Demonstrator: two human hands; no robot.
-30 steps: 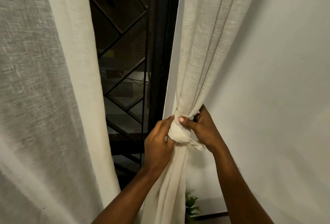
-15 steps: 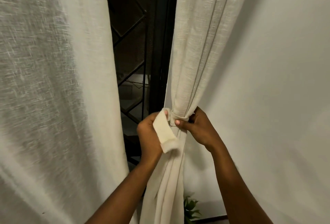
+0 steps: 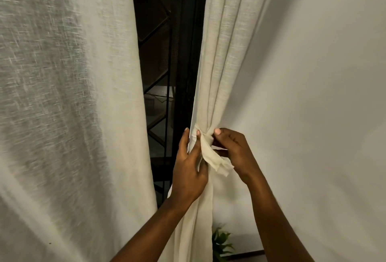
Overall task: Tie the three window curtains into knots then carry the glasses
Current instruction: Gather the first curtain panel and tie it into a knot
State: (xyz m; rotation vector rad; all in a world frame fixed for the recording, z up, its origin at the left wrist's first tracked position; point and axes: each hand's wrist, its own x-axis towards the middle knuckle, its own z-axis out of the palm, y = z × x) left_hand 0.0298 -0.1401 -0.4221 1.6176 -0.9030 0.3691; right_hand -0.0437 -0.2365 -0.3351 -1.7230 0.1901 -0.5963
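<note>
A cream linen curtain (image 3: 225, 57) hangs gathered in the middle, cinched at hand height by a narrow cloth tie (image 3: 213, 156). My left hand (image 3: 188, 169) lies against the bunched cloth on the left, its thumb and forefinger pinching the tie where it wraps the curtain. My right hand (image 3: 231, 149) grips the wrap from the right, thumb on top. The tie's loose end hangs down between my hands. A second, wider curtain (image 3: 69, 105) hangs loose on the left. No glasses are in view.
Between the curtains stands a dark window frame (image 3: 183, 73) with black metal bars (image 3: 158, 32). A plain white wall (image 3: 313, 94) fills the right side. A green potted plant (image 3: 221, 243) sits low by the wall's dark skirting.
The tie's loose end, held up in my left hand before, has come across and now hangs between both hands. The view has shifted so the left curtain covers more of the window.
</note>
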